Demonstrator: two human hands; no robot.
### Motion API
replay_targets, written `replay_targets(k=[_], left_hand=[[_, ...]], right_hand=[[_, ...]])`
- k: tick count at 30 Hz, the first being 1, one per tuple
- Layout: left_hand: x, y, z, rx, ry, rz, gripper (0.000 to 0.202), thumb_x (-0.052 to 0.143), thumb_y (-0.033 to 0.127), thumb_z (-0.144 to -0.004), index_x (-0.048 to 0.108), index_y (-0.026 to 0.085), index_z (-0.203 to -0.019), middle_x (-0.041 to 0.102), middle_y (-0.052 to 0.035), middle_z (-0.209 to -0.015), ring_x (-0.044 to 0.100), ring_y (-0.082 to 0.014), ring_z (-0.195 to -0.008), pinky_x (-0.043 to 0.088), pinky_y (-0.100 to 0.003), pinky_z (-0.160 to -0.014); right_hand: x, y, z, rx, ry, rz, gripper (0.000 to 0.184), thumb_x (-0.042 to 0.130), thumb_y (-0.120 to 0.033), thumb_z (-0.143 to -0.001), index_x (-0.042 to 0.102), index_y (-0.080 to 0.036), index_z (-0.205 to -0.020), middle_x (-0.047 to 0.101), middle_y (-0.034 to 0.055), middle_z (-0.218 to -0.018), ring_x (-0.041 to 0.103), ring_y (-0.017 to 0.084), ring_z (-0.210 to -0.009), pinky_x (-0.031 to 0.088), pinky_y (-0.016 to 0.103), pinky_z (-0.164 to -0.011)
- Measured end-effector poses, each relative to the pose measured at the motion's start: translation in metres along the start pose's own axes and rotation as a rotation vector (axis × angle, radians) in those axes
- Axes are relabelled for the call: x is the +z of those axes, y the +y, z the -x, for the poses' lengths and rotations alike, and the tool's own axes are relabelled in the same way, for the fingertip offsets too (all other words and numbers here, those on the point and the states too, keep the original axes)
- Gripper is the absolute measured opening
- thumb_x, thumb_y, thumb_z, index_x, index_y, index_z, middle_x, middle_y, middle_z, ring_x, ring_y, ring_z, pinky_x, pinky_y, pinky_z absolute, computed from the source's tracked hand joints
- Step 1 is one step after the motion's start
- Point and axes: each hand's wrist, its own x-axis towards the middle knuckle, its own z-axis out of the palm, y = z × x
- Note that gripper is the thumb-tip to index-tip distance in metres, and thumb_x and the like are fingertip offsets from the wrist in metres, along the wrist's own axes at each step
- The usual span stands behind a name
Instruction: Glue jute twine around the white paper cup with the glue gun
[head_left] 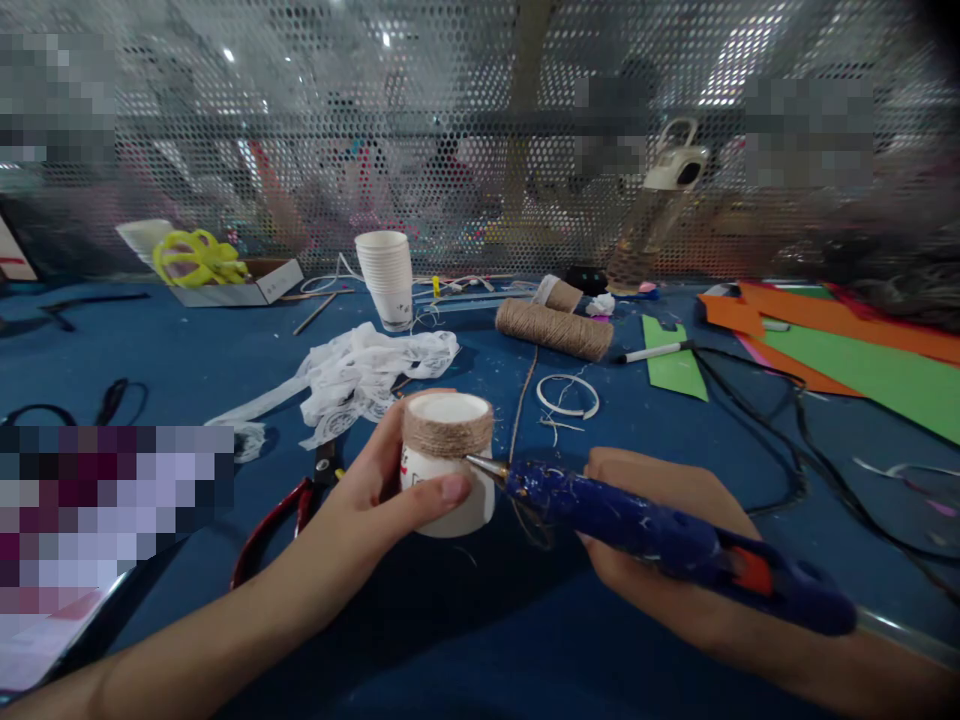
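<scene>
Twine-banded cup (478, 512) stands upright in our left hand (375, 495), front and centre over the blue tabletop (450, 650); whether its base touches down, we cannot tell. Our left fingers curl closed around its side, the thumb lying across the front just below the twine band (450, 440), a hold that seems chosen to steady the wall while leaving the band uncovered. Our right hand (667, 490) is closed about a blue glue gun (615, 515), fingers partly hidden behind the barrel, gripping well back from the metal nozzle (489, 465), presumably to keep skin off a hot tip. That nozzle meets, or nearly meets, the band's lower edge.

Beside our left forearm lies a red-handled tool (259, 540), set aside within reach. Beyond the cup, white lace (360, 370) is heaped loosely to the left and a white ring (598, 402) lies to the right. Between them a loose strand (523, 400) trails from the twine spool (555, 330), which rests on its side. Farther back, paper cups (386, 270) stand nested, likely to save room, and a clear bottle (652, 220) stands near a perforated screen (450, 150).
</scene>
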Motion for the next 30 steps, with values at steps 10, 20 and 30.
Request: replay_targets(k=[10, 20, 30], left_hand=[[0.0007, -0.0022, 0.0000, 0.033, 0.031, -0.072, 0.059, 0.085, 0.038, -0.079, 0.060, 0.028, -0.132, 0.074, -0.0052, -0.120, 0.064, -0.0304, -0.115, 0.049, -0.034, -0.096], [-0.0020, -0.0016, -0.0001, 0.048, 0.005, -0.113, 0.050, 0.082, 0.037, -0.084, 0.062, 0.031, -0.129, 0.072, -0.0003, -0.117, 0.064, -0.0241, -0.112, 0.050, -0.026, -0.093], [0.0021, 0.0000, -0.0002, 0.042, 0.038, -0.066, 0.053, 0.084, 0.036, -0.080, 0.062, 0.026, -0.127, 0.074, -0.0041, -0.120, 0.063, -0.0298, -0.118, 0.050, -0.031, -0.096]], right_hand=[[-0.0012, 0.0008, -0.0001, 0.015, -0.061, 0.044, 0.025, 0.060, -0.016, -0.085, 0.043, -0.023, -0.068, 0.048, -0.0054, -0.063, 0.045, 0.011, -0.053, 0.034, 0.026, -0.050], [-0.0010, 0.0027, -0.0005, 0.013, -0.052, 0.072, 0.024, 0.059, -0.014, -0.083, 0.042, -0.023, -0.068, 0.049, -0.0048, -0.062, 0.045, 0.011, -0.052, 0.034, 0.027, -0.049], [-0.0027, 0.0011, 0.0003, -0.001, -0.022, 0.101, 0.025, 0.060, -0.010, -0.080, 0.042, -0.023, -0.068, 0.048, -0.0068, -0.061, 0.042, 0.009, -0.050, 0.032, 0.025, -0.048]])
